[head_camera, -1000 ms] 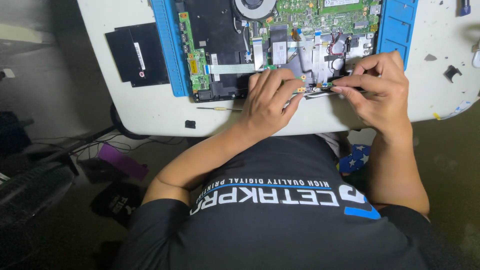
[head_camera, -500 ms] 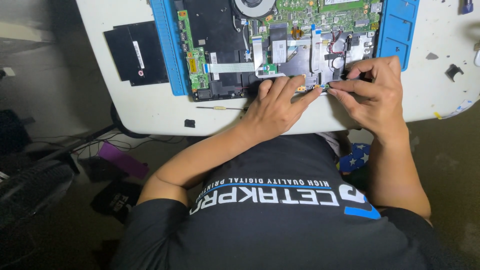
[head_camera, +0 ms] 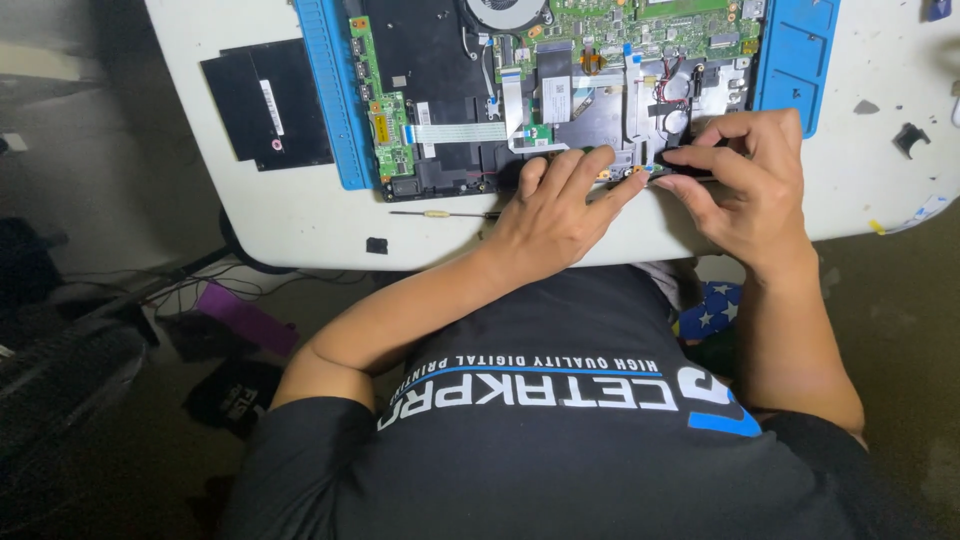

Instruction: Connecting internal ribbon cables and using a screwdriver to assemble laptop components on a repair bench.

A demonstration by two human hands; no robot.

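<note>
Opened laptop (head_camera: pixel 560 90) lies bottom-up on a blue repair mat (head_camera: pixel 325 100), on a white table (head_camera: pixel 300 220). Cover off, green circuit boards, flat ribbon cables and a cooling fan (head_camera: pixel 505 10) exposed.

Left hand (head_camera: pixel 555 215) rests palm down at the near edge of the laptop, fingers spread and extended flat, fingertips pressing on the chassis beside a small dark part (head_camera: pixel 690 172). Grip of the left hand is open, nothing enclosed in it.

Right hand (head_camera: pixel 745 185) sits just right of the left, fingers curled, thumb and forefinger pinched shut on the small dark part at the laptop's near edge. The part is mostly hidden by the fingers, exact kind cannot be told. The two hands nearly touch at the fingertips.

A thin screwdriver (head_camera: pixel 440 213) with a yellowish collar lies on the table just left of the left hand, along the near side of the laptop, untouched. A small black square piece (head_camera: pixel 376 245) sits near the table edge below it. A flat black rectangular cover (head_camera: pixel 265 105) lies left of the mat, well apart from both hands. A small black clip (head_camera: pixel 908 138) and scattered bits lie on the table far right.

Person wears a black printed shirt. Dark floor with cables and a purple object (head_camera: pixel 245 318) to the left.
</note>
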